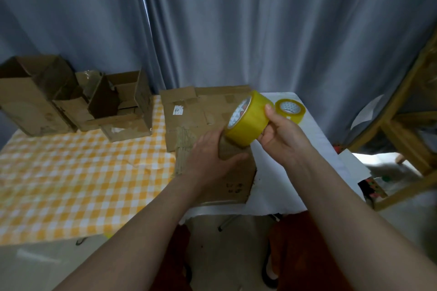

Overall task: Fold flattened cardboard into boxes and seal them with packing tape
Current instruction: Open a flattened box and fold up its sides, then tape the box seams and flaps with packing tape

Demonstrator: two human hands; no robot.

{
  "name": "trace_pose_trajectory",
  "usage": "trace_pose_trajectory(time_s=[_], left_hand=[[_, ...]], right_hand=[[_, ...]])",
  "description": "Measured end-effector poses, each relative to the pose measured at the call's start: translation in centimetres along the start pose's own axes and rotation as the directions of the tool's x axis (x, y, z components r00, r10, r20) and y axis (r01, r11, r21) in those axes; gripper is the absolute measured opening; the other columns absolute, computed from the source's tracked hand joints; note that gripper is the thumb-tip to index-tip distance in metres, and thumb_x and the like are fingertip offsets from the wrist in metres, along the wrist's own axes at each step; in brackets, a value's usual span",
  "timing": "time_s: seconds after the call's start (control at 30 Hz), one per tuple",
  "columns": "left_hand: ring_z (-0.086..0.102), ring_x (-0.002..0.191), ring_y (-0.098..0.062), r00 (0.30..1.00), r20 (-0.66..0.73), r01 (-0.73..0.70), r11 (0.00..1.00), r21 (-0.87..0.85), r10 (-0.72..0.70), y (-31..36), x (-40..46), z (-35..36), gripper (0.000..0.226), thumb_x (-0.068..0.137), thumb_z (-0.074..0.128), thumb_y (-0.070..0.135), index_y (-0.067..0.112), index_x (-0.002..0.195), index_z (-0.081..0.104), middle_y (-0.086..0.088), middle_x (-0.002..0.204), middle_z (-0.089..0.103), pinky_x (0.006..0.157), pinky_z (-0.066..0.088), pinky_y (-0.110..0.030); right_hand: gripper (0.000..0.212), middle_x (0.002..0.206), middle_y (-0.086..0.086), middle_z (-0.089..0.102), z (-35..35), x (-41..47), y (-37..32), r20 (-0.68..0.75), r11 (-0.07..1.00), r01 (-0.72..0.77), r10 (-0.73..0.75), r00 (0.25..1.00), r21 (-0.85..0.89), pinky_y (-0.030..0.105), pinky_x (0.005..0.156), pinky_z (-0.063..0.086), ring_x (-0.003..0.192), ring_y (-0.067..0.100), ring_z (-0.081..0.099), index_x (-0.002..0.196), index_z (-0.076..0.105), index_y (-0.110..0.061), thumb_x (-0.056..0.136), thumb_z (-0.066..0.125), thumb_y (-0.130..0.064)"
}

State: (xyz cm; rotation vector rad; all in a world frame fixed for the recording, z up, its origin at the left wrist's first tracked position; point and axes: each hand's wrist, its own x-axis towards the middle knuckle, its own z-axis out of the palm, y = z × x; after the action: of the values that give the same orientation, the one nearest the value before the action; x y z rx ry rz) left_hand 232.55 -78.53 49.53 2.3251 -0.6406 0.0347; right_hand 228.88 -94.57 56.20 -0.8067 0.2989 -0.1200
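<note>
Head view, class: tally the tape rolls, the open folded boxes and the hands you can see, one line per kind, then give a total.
Yellow tape rolls: 2, the held roll and the spare roll
Open folded boxes: 3, left box, middle box, right box
Hands: 2, left hand, right hand
Total: 7

The tape roll [248, 123] looks like glossy, translucent yellow plastic film on a printed paper core. The flattened cardboard [203, 111] is matt brown, scuffed, with rough corrugated ribs exposed at one torn edge. The tablecloth [71, 172] looks smooth and checked; the curtain [236, 30] is soft grey cloth.
</note>
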Motion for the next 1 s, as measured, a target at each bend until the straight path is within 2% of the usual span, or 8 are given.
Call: trace_pose_trajectory(time_s=[0.13, 0.3, 0.47, 0.53, 0.6, 0.77, 0.87, 1.0], left_hand=[[0.05, 0.118, -0.011, 0.996, -0.068, 0.04, 0.975, -0.218, -0.056, 0.2, -0.1, -0.7, 0.073, 0.076, 0.074, 0.052, 0.025, 0.138, 0.045, 0.005, 0.132, 0.054, 0.097, 0.044, -0.031], [0.051, 0.113, -0.005, 0.977, -0.174, 0.058, 0.944, -0.324, -0.12, -0.4, -0.3, -0.9, 0.072, 0.072, 0.078, 0.049, 0.024, 0.133, 0.049, 0.008, 0.127, 0.055, 0.091, 0.043, -0.021], [0.06, 0.088, -0.01, 0.934, -0.287, 0.057, 0.879, -0.473, -0.215, -0.1, -0.3, -1.1, 0.044, 0.069, 0.085, 0.032, 0.019, 0.102, 0.058, 0.004, 0.099, 0.06, 0.078, 0.054, -0.022], [0.065, 0.084, -0.018, 0.929, -0.256, 0.076, 0.814, -0.576, -0.268, -0.3, -0.3, -1.3, 0.038, 0.069, 0.086, 0.021, 0.019, 0.096, 0.059, -0.001, 0.091, 0.066, 0.077, 0.057, -0.028], [0.068, 0.085, -0.017, 0.929, -0.211, 0.1, 0.754, -0.649, -0.304, -0.3, -0.4, -1.6, 0.037, 0.07, 0.084, 0.012, 0.014, 0.098, 0.061, -0.005, 0.091, 0.07, 0.076, 0.057, -0.025], [0.068, 0.077, -0.008, 0.92, -0.138, 0.129, 0.616, -0.777, -0.367, -0.1, -0.4, -2.3, 0.03, 0.074, 0.078, -0.002, 0.006, 0.097, 0.061, -0.008, 0.088, 0.071, 0.069, 0.053, -0.013], [0.067, 0.071, 0.0, 0.914, -0.098, 0.154, 0.559, -0.815, -0.394, -0.5, -0.3, -2.6, 0.029, 0.075, 0.076, -0.004, 0.004, 0.098, 0.06, -0.003, 0.087, 0.069, 0.069, 0.052, -0.011], [0.068, 0.093, -0.018, 0.897, 0.02, 0.222, 0.412, -0.883, -0.441, -1.0, -0.2, -3.0, 0.031, 0.079, 0.072, -0.004, 0.008, 0.104, 0.059, -0.012, 0.1, 0.068, 0.083, 0.056, -0.024]], right_hand=[[0.033, 0.094, 0.014, 0.072, 0.7, 0.0, 1.2, 0.025, 0.995, -0.073, 0.072, 0.997, 0.074, 0.044, 0.081, 0.052, 0.1, 0.026, 0.064, 0.124, 0.05, -0.004, 0.101, 0.039, -0.024], [0.037, 0.125, 0.019, 0.059, 0.9, 0.6, 1.8, 0.024, 0.987, -0.063, 0.06, 0.998, 0.144, 0.051, 0.108, 0.035, 0.124, 0.031, 0.051, 0.125, 0.051, -0.001, 0.102, 0.036, -0.026], [0.045, 0.136, 0.019, 0.051, 1.2, 0.5, 2.6, 0.069, 0.982, -0.077, 0.066, 0.995, 0.175, 0.049, 0.108, 0.034, 0.128, 0.033, 0.047, 0.138, 0.039, -0.002, 0.1, 0.038, -0.026], [0.052, 0.137, 0.019, 0.05, 1.3, 0.4, 3.0, 0.069, 0.984, -0.065, 0.054, 0.996, 0.167, 0.048, 0.106, 0.036, 0.128, 0.033, 0.047, 0.142, 0.036, -0.003, 0.095, 0.044, -0.024], [0.057, 0.132, 0.02, 0.053, 1.3, 0.5, 3.3, 0.068, 0.985, -0.052, 0.042, 0.997, 0.162, 0.048, 0.106, 0.037, 0.126, 0.033, 0.048, 0.14, 0.038, -0.004, 0.087, 0.049, -0.023], [0.027, 0.114, 0.014, 0.063, 1.5, 0.7, 4.0, 0.102, 0.988, -0.023, 0.008, 0.995, 0.153, 0.045, 0.098, 0.043, 0.11, 0.028, 0.058, 0.121, 0.05, -0.009, 0.099, 0.038, -0.019], [0.025, 0.112, 0.01, 0.066, 1.5, 0.6, 4.5, 0.174, 0.994, 0.009, -0.028, 0.984, 0.109, 0.042, 0.094, 0.051, 0.107, 0.023, 0.061, 0.119, 0.052, -0.013, 0.1, 0.036, -0.013], [0.038, 0.123, 0.007, 0.063, 0.9, 0.6, 5.3, 0.277, 0.999, 0.03, -0.038, 0.96, 0.034, 0.035, 0.098, 0.048, 0.115, 0.022, 0.059, 0.129, 0.047, -0.016, 0.093, 0.043, -0.008]])
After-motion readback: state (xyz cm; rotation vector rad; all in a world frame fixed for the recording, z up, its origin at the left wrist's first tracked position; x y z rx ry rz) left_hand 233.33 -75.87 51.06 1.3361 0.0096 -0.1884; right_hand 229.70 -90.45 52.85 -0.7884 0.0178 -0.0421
